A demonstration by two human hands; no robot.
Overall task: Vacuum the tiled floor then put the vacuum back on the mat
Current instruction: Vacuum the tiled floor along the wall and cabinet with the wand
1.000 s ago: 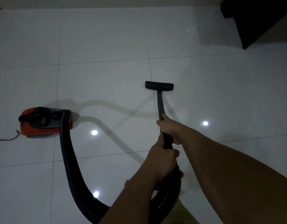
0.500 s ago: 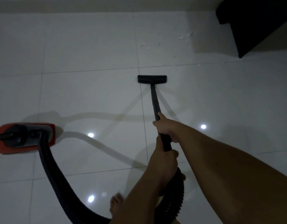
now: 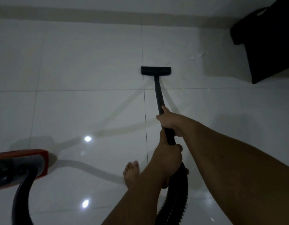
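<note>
The black vacuum wand slants from my hands down to its flat nozzle, which rests on the white tiled floor. My right hand grips the wand higher up, and my left hand holds it just below, where the ribbed black hose begins. The red and black vacuum body sits at the lower left, with the hose rising from it. Small white scraps lie on the tiles to the right of the nozzle.
A black piece of furniture stands at the upper right, close to the scraps. A beige skirting strip runs along the far wall. My bare foot stands on the tile beside the hose. Ceiling lights reflect off the glossy tiles.
The nozzle has slid forward across a tile joint toward the wall and the scraps. I have stepped forward; the vacuum body now sits lower and further left in view.
</note>
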